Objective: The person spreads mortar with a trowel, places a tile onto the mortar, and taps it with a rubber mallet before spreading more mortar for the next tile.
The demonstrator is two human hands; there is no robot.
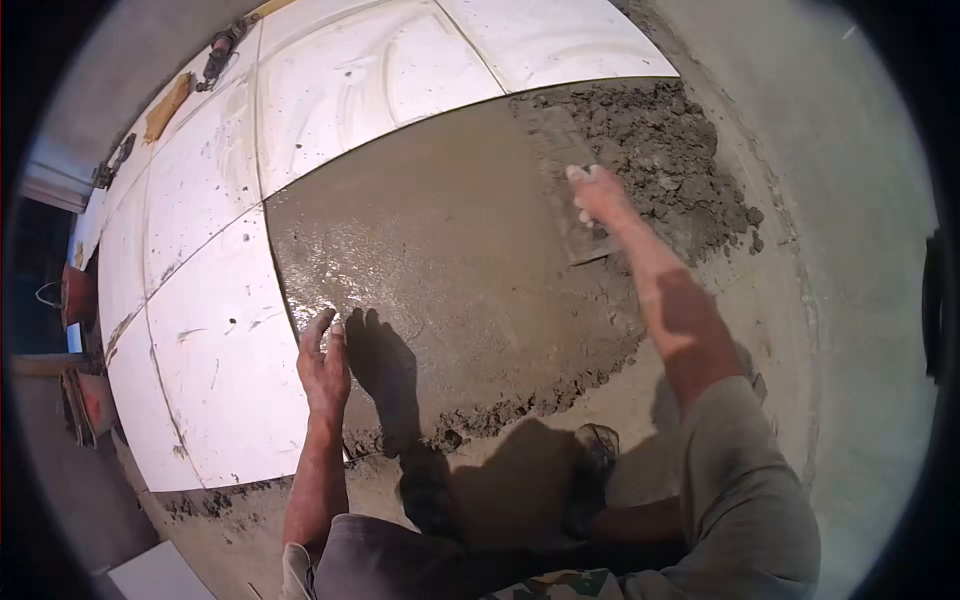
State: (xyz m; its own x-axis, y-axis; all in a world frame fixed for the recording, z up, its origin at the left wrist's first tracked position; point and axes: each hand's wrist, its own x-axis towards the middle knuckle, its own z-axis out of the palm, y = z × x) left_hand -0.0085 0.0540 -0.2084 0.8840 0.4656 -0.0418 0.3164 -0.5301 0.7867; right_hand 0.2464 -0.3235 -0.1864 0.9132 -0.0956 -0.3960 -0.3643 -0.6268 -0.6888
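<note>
On the floor, a bed of wet grey mortar [450,250] lies spread smooth beside laid white tiles [210,300], with a rough, lumpy heap of mortar [670,150] at its far right corner. The right hand [597,197] reaches out over the bed, its grip closed on a flat trowel [575,215] whose blade lies on the mortar at the edge of the lumps. The left hand [324,365] rests at the near edge of the bed, just beside the tile edge, fingers loosely open and holding nothing. A shoe [592,470] stands on bare floor below the mortar.
</note>
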